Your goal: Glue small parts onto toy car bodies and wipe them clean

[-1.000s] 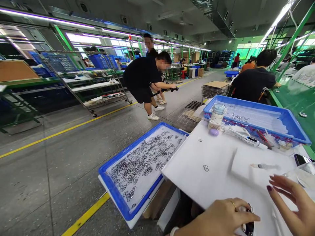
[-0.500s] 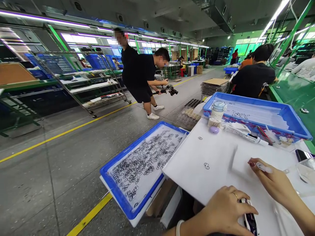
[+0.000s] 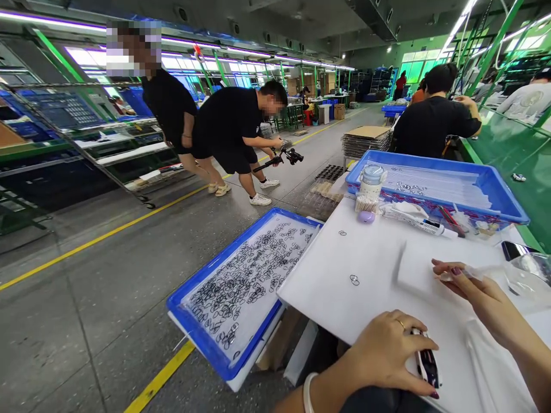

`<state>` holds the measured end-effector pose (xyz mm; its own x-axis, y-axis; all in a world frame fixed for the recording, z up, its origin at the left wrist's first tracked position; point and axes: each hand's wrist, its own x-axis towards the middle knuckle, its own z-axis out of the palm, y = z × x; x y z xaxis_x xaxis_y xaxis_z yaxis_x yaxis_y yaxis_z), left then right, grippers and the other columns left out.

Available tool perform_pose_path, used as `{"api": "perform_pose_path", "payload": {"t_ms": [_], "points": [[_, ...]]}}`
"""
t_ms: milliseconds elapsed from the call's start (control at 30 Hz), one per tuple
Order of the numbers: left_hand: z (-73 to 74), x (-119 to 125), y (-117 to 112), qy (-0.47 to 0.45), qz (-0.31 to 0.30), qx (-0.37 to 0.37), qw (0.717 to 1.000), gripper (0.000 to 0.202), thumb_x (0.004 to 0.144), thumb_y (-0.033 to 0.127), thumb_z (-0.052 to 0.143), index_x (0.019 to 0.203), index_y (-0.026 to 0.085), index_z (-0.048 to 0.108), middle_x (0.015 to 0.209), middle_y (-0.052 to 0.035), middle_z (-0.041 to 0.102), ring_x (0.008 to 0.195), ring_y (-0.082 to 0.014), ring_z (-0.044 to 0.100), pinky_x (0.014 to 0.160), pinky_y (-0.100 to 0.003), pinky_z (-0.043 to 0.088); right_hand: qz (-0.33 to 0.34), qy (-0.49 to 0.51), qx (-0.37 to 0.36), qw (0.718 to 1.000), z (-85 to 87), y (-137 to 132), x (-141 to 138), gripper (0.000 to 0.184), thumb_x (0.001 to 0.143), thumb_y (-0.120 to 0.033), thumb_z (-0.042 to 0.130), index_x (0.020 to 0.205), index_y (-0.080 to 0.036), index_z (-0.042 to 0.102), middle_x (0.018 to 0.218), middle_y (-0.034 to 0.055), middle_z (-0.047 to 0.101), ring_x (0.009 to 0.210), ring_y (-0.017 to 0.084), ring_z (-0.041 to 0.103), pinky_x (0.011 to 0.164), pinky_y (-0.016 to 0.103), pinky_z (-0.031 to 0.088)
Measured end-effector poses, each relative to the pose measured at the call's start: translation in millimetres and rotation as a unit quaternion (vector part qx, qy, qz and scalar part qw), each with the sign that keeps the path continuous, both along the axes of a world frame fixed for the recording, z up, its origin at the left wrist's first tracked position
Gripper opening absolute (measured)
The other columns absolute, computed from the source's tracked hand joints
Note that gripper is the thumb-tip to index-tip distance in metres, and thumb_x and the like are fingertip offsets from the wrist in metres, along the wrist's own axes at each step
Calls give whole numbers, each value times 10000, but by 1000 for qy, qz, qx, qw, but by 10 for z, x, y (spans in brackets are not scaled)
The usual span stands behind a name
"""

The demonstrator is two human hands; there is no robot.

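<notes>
My left hand (image 3: 383,350) grips a small glossy black-and-white piece, shaped like a toy car (image 3: 427,366), at the near part of the white work surface (image 3: 318,275). Thumb and fingers hold it by its opposite sides. Farther right, my right hand (image 3: 482,295) pinches a whitish translucent piece (image 3: 451,274) between thumb and fingers; its exact kind is unclear. A crumpled clear plastic cover (image 3: 527,281) lies just beyond that hand. Thin dark oval rings (image 3: 354,280) rest on the surface to the left of my hands.
Left of the table, a blue-rimmed tray (image 3: 196,335) holds many dark oval rings. A blue bin (image 3: 508,201) with small shiny parts stands at the back, beside a lidded jar (image 3: 372,179), cotton swabs (image 3: 367,203) and a tube (image 3: 424,225). A person (image 3: 232,129) with a camera stands in the aisle.
The view has shifted slightly. My right hand has turned, and its translucent piece now lies flatter between the fingers. My left hand keeps its grip. The people in the aisle have moved apart.
</notes>
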<state>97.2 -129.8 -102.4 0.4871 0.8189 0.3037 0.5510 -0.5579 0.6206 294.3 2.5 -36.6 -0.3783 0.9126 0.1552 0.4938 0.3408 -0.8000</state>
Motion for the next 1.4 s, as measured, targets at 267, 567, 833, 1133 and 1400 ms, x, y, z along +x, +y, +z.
{"api": "perform_pose_path", "payload": {"t_ms": [267, 567, 833, 1133, 1400], "points": [[32, -10, -1, -1, -1, -13, 1000, 594, 756, 556, 784, 1240, 233, 670, 1348, -76, 633, 1164, -272, 622, 1044, -390, 467, -15, -17, -14, 1000, -77, -39, -29, 582, 872, -752, 436, 965, -241, 699, 1331, 110, 646, 1278, 367, 576, 1086, 552, 461], [73, -18, -15, 4, -1, -23, 1000, 564, 778, 539, 767, 1242, 235, 665, 1373, -79, 619, 1198, -278, 608, 1045, -401, 468, -13, -160, 50, 986, -88, -58, -121, 599, 886, -707, 404, 1036, -235, 741, 1312, 101, 662, 1189, 396, 634, 954, 549, 556], [75, -18, -18, 5, 0, -15, 1000, 556, 779, 526, 769, 1240, 231, 668, 1354, -78, 632, 1196, -274, 610, 1046, -395, 465, 14, -249, 113, 962, -99, -44, -112, 515, 897, -635, 408, 1067, -265, 722, 1450, 77, 556, 1108, 395, 676, 837, 543, 588], [41, -15, -18, -5, 0, -2, 1000, 585, 753, 558, 787, 1213, 210, 689, 1349, -84, 638, 1185, -272, 612, 1036, -386, 467, 23, -217, 82, 972, -87, -114, -81, 505, 887, -635, 406, 1028, -255, 707, 1501, 99, 498, 1265, 424, 571, 917, 578, 552], [16, 8, -15, -41, 27, -20, 999, 699, 721, 569, 797, 1269, 169, 628, 1220, -71, 725, 1064, -267, 672, 978, -386, 491, 51, -136, 19, 989, -114, -84, -10, 519, 892, -699, 425, 1029, -275, 691, 1435, 82, 573, 1367, 373, 487, 1079, 553, 447]]}}
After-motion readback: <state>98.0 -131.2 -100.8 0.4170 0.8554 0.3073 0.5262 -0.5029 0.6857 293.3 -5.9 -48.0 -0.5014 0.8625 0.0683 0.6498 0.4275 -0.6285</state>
